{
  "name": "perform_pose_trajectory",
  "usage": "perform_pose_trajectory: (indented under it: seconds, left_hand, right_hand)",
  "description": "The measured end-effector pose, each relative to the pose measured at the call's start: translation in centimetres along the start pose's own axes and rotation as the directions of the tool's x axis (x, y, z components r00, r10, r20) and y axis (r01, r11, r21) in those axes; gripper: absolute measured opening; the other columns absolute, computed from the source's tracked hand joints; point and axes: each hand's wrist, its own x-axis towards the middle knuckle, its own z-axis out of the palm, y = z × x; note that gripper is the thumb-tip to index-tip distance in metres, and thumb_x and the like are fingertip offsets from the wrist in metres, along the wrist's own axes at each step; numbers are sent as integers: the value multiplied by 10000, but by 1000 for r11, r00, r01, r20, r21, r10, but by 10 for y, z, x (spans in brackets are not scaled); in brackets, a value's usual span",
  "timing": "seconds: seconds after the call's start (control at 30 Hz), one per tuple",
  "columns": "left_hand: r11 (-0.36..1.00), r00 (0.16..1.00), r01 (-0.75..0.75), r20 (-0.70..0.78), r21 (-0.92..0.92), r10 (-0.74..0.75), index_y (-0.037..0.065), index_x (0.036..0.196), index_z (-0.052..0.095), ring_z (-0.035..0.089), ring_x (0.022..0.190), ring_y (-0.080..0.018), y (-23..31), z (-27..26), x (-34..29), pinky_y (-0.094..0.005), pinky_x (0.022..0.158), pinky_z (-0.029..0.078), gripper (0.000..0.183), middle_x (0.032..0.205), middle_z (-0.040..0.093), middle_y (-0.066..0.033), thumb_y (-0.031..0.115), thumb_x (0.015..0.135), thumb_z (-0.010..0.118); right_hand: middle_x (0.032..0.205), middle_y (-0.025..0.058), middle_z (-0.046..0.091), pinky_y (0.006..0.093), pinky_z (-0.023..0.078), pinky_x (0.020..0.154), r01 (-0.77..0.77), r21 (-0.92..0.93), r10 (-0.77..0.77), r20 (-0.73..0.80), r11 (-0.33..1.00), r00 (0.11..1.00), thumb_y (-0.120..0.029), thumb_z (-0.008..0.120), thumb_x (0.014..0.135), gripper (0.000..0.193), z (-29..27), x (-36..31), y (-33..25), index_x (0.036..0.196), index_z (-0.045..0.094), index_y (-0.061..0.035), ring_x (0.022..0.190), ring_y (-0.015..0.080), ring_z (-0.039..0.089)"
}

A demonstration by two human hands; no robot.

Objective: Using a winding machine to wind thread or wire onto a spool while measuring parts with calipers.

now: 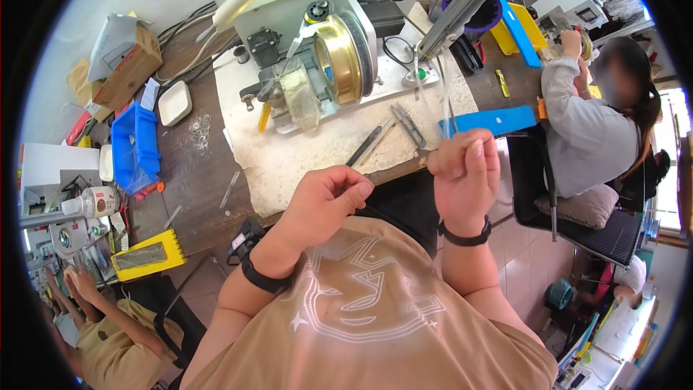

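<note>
white wall (pixel 170 3); wooden table (pixel 202 220); pale tiled floor (pixel 523 274); black chair (pixel 621 240); bright window (pixel 673 152)

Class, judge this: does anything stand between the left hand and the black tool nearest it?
Nothing visible does. The black tool shows just beyond the left hand; the beige tool lies to its right, out of the way.

Brown cardboard box (pixel 130 72), upper left; white square dish (pixel 175 105), rounded corners, beside blue plastic bin (pixel 149 148); white-capped bottle (pixel 101 202), far left; yellow tray (pixel 174 244), near table edge; pale cushion (pixel 577 207) on black chair (pixel 621 237), right; teal bin (pixel 559 293), lower right.
</note>
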Motion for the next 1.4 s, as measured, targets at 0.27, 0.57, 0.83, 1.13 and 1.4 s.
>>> perform_pose_trajectory:
  seconds: [0.27, 0.57, 0.83, 1.13, 1.4]
  left_hand:
    - [999, 998, -43, -45, -22, 42, -8, 1036, 713, 602, 732, -77, -3, -9, 1, -232, 672, 501, 206, 836, 687, -17, 194, 997, 719]
    - [993, 995, -84, -68, -78, 79, 3, 1013, 703, 579, 713, -71, -6, -14, 2, -227, 666, 476, 179, 813, 672, -10, 180, 995, 716]
    - [989, 993, -92, -85, -120, 82, 9, 995, 698, 568, 704, -63, -11, -18, 3, -223, 658, 469, 155, 795, 659, 1, 164, 995, 712]
    - [982, 991, -112, -92, -154, 98, 10, 983, 694, 565, 697, -55, -1, -19, 2, -215, 643, 467, 164, 805, 658, 8, 172, 987, 724]
    - [981, 994, -86, -88, -171, 72, 13, 999, 700, 560, 695, -49, -3, -17, 5, -210, 643, 461, 148, 814, 654, 18, 160, 992, 715]
  right_hand:
    - [702, -4, 421, 286, 327, 571, 96, -61, -98, -41, 994, 994, -211, 507, 1103, 180, -16, 12, -12, 1000, 522, -64, 607, 109, 368]
    - [709, -2, 420, 285, 316, 572, 92, -81, -96, -46, 992, 994, -174, 506, 1094, 170, -22, 17, -6, 971, 524, -58, 610, 105, 361]
    - [709, -4, 420, 285, 316, 575, 72, -115, -75, -26, 991, 997, -151, 507, 1085, 182, -16, 20, 5, 940, 529, -43, 610, 102, 358]
    - [700, -9, 413, 285, 301, 574, 94, -76, -93, 14, 993, 996, -139, 523, 1071, 168, -6, 35, -1, 936, 531, -40, 606, 100, 352]
    - [711, -12, 430, 286, 315, 590, 112, -115, -107, 50, 987, 993, -146, 548, 1061, 159, -9, 27, 3, 955, 544, -27, 630, 103, 364]
